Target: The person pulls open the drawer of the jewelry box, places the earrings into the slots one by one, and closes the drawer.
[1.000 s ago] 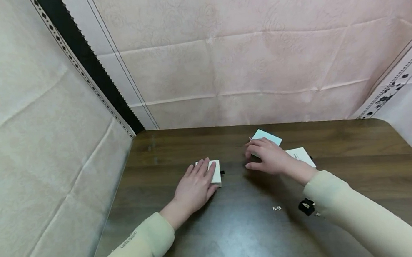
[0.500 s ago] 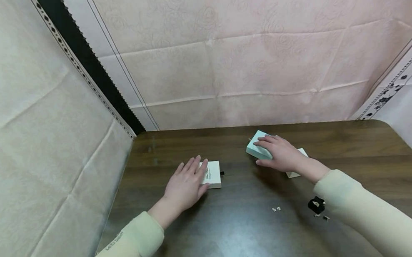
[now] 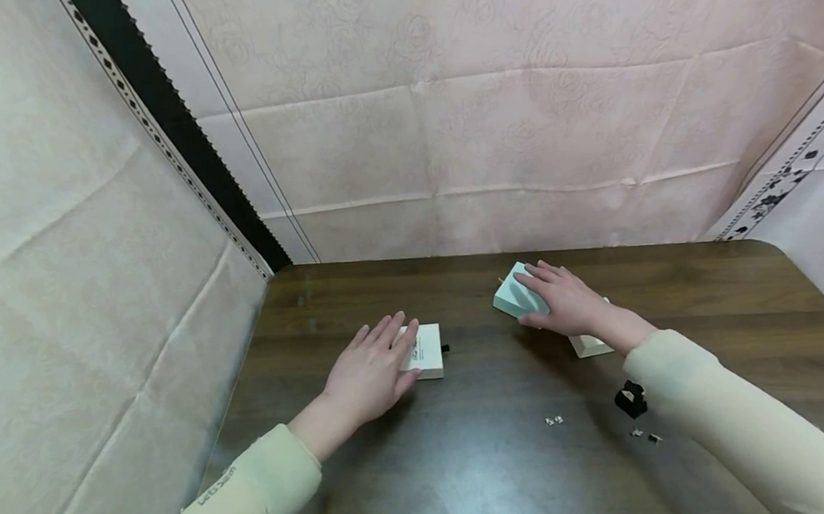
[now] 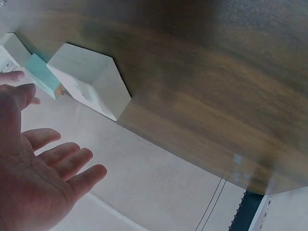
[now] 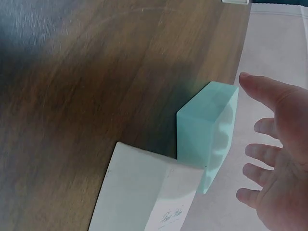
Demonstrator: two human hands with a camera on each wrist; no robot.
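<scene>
Wrist (image 3: 621, 330) over white box (image 3: 591, 346) beside turquoise box (image 3: 516, 297)

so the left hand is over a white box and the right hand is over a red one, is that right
Not quite: the box under the right hand is turquoise, as the right wrist view shows. The left hand is over a white box.

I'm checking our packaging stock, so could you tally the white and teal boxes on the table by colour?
White: 2, the left white box and the right white box
Teal: 1, the teal box
Total: 3
</scene>
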